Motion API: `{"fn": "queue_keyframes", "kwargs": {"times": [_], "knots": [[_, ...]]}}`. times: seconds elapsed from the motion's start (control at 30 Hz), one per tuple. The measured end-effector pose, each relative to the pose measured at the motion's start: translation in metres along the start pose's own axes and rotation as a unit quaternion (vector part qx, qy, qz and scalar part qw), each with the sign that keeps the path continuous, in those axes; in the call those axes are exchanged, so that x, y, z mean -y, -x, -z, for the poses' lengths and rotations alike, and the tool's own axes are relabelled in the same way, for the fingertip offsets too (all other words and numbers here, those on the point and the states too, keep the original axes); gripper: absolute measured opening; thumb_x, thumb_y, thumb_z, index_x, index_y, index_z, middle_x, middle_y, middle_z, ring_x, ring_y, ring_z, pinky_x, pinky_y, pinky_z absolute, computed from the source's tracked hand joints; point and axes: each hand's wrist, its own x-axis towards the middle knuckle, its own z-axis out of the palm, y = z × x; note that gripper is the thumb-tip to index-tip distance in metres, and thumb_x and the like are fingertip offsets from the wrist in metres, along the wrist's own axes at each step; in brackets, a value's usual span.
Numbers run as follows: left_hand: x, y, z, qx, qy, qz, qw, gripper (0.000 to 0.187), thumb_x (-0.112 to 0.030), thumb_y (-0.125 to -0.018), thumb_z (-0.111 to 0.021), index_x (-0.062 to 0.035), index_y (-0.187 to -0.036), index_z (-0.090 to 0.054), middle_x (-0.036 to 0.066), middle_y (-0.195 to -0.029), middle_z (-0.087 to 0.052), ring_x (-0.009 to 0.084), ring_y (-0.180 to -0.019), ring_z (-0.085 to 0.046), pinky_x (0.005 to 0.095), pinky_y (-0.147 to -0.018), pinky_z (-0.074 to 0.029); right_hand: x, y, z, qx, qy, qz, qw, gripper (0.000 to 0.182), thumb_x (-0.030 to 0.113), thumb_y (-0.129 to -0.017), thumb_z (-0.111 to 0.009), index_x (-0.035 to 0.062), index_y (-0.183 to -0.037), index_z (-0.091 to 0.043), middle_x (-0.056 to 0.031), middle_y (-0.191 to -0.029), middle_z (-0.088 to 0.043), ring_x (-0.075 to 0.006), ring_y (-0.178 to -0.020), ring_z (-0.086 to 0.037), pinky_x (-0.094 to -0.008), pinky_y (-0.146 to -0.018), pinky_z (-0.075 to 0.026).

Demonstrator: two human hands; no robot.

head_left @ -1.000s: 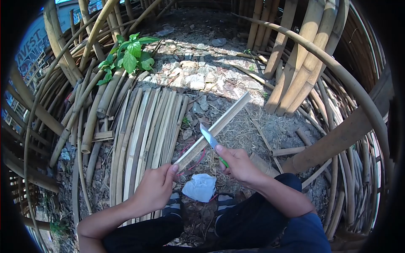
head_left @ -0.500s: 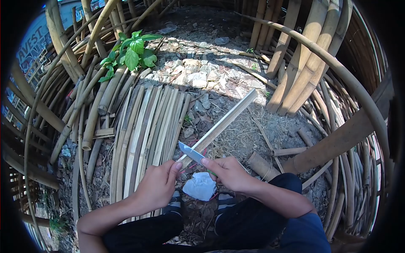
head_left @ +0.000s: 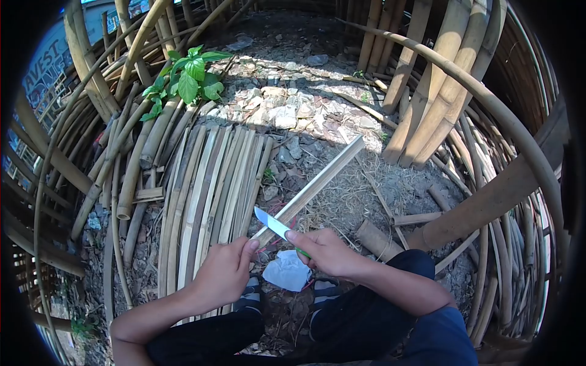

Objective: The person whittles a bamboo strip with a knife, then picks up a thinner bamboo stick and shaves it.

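Observation:
My left hand (head_left: 221, 271) is closed round the near end of a split bamboo strip (head_left: 323, 179), which slants up and away to the right. In my right hand (head_left: 326, 251) is a knife (head_left: 271, 222) with a green handle, my thumb along the base of its blade. The blade lies across the strip just beyond my left thumb, its tip pointing up and left. A crumpled white plastic bag (head_left: 287, 272) sits on the ground below my hands, between my feet.
Left of my hands lies a row of split bamboo strips (head_left: 210, 189). Bamboo poles (head_left: 445, 91) stand at the right, and a thick pole (head_left: 488, 195) slants in there. A short bamboo piece (head_left: 377, 241) rests near my right knee. A leafy plant (head_left: 190, 76) grows at the upper left.
The strip's far end has dipped slightly and shifted left. The knife has turned a little, showing more of its green handle, and still lies across the strip. Both hands keep their hold.

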Motion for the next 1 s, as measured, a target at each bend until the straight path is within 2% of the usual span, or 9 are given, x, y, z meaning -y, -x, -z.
{"fn": "queue_keyframes", "kwargs": {"times": [0.07, 0.17, 0.33, 0.4, 0.67, 0.77, 0.87, 0.93, 1.0], "knots": [[0.002, 0.002, 0.000, -0.007, 0.010, 0.007, 1.000, 0.043, -0.027, -0.104, -0.038, 0.0041, -0.082, -0.057, 0.013, -0.052, -0.051, 0.0221, -0.047, -0.055, 0.0381, -0.050, -0.042, 0.000, -0.004, 0.011, -0.002, 0.026, -0.003, 1.000, 0.061, 0.052, -0.099, -0.046, 0.0063, -0.059, -0.053, 0.0011, -0.052, -0.043, -0.0085, -0.048, -0.040, -0.0280, -0.048, -0.034], [-0.001, 0.005, 0.004, -0.011, 0.013, 0.023, 1.000, 0.043, -0.027, -0.105, -0.037, 0.0044, -0.082, -0.057, 0.013, -0.052, -0.051, 0.0231, -0.047, -0.055, 0.0386, -0.049, -0.042, -0.007, -0.012, 0.030, -0.106, -0.040, 0.032, 0.993, 0.060, 0.052, -0.099, -0.045, 0.0055, -0.062, -0.053, -0.0001, -0.054, -0.046, -0.0090, -0.051, -0.042, -0.0271, -0.050, -0.036], [0.007, 0.001, -0.002, -0.011, 0.004, 0.017, 1.000, 0.043, -0.027, -0.104, -0.037, 0.0047, -0.083, -0.057, 0.014, -0.053, -0.052, 0.0233, -0.047, -0.056, 0.0387, -0.049, -0.042, 0.000, -0.003, 0.028, -0.096, -0.015, -0.012, 0.995, 0.060, 0.052, -0.100, -0.044, 0.0072, -0.060, -0.051, 0.0007, -0.053, -0.043, -0.0073, -0.047, -0.035, -0.0244, -0.045, -0.028], [0.010, 0.001, -0.005, -0.020, -0.001, -0.007, 1.000, 0.043, -0.026, -0.104, -0.037, 0.0050, -0.083, -0.057, 0.014, -0.052, -0.052, 0.0244, -0.047, -0.056, 0.0394, -0.049, -0.043, -0.005, -0.003, 0.020, 0.002, -0.016, -0.009, 1.000, 0.064, 0.052, -0.100, -0.044, 0.0063, -0.056, -0.050, 0.0001, -0.052, -0.044, -0.0083, -0.049, -0.039, -0.0270, -0.048, -0.033], [-0.002, 0.003, -0.001, -0.024, -0.018, -0.006, 1.000, 0.041, -0.025, -0.104, -0.038, 0.0045, -0.083, -0.057, 0.017, -0.052, -0.052, 0.0292, -0.046, -0.057, 0.0407, -0.049, -0.043, 0.001, -0.004, 0.035, -0.041, 0.028, 0.007, 0.999, 0.060, 0.049, -0.099, -0.049, 0.0057, -0.057, -0.054, 0.0014, -0.051, -0.044, -0.0082, -0.047, -0.038, -0.0266, -0.046, -0.032], [0.003, 0.008, -0.001, -0.026, -0.018, 0.000, 0.999, 0.040, -0.025, -0.104, -0.039, 0.0047, -0.083, -0.057, 0.017, -0.052, -0.052, 0.0301, -0.047, -0.058, 0.0411, -0.049, -0.043, 0.003, -0.004, 0.051, -0.147, -0.064, 0.017, 0.987, 0.059, 0.049, -0.098, -0.049, 0.0054, -0.059, -0.055, 0.0005, -0.052, -0.045, -0.0083, -0.045, -0.036, -0.0278, -0.044, -0.030], [0.009, 0.009, -0.002, -0.016, -0.019, 0.007, 1.000, 0.040, -0.024, -0.104, -0.039, 0.0048, -0.083, -0.056, 0.017, -0.052, -0.052, 0.0305, -0.047, -0.058, 0.0414, -0.049, -0.043, -0.005, -0.006, 0.070, -0.145, -0.049, -0.016, 0.988, 0.062, 0.054, -0.098, -0.047, 0.0074, -0.057, -0.046, 0.0017, -0.050, -0.036, -0.0077, -0.044, -0.032, -0.0245, -0.043, -0.025], [0.010, 0.007, -0.005, -0.006, -0.020, 0.013, 1.000, 0.039, -0.024, -0.104, -0.039, 0.0047, -0.083, -0.056, 0.017, -0.052, -0.052, 0.0306, -0.047, -0.058, 0.0416, -0.049, -0.043, 0.003, -0.003, 0.055, -0.163, -0.051, -0.020, 0.985, 0.062, 0.054, -0.097, -0.047, 0.0069, -0.057, -0.048, 0.0008, -0.050, -0.038, -0.0079, -0.045, -0.034, -0.0249, -0.043, -0.027], [0.010, 0.007, -0.007, -0.002, -0.033, -0.006, 0.999, 0.038, -0.023, -0.104, -0.039, 0.0046, -0.083, -0.055, 0.016, -0.052, -0.052, 0.0311, -0.048, -0.059, 0.0422, -0.049, -0.043, 0.001, 0.002, 0.038, -0.087, -0.010, -0.013, 0.996, 0.062, 0.054, -0.097, -0.048, 0.0061, -0.057, -0.050, 0.0001, -0.050, -0.041, -0.0079, -0.046, -0.036, -0.0249, -0.044, -0.029]]}}
